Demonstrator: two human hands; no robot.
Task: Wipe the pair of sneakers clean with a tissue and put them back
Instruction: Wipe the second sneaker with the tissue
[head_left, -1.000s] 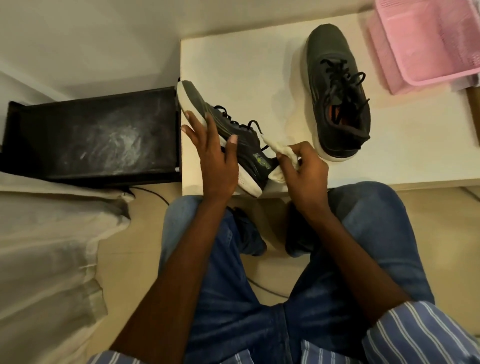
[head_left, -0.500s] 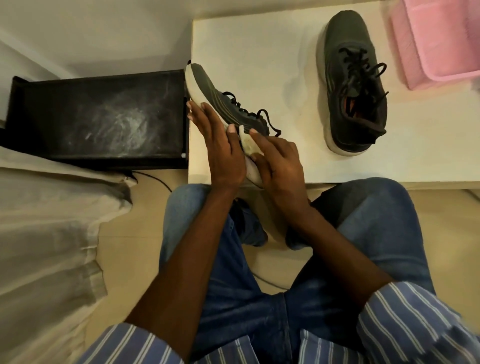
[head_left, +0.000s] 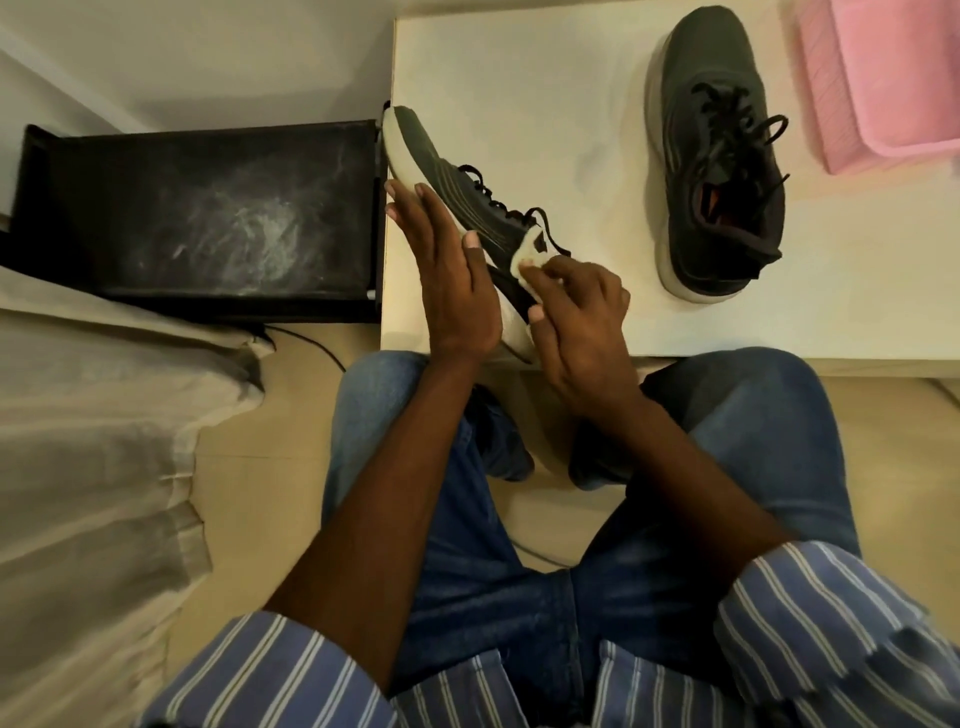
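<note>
My right hand (head_left: 576, 312) pinches a crumpled white tissue (head_left: 530, 254) between fingertips and thumb and presses it against the side of a dark grey lace-up sneaker with a white sole (head_left: 457, 208), near its heel collar. My left hand (head_left: 447, 275) holds that same shoe from the other side: fingers straight along the white sole, thumb laid over the upper, so the shoe stands tilted on its edge, toe pointing away from me, at the near left corner of the white table (head_left: 545, 78). The second dark grey sneaker (head_left: 717, 156) sits upright on its sole farther right on the table, well apart from the first. Beyond it lies a pink plastic basket (head_left: 883, 93) at the table's right end. Left of the table stands a dusty black box (head_left: 197, 213), and a pale cloth (head_left: 93, 441) lies nearer me on the left.
</note>
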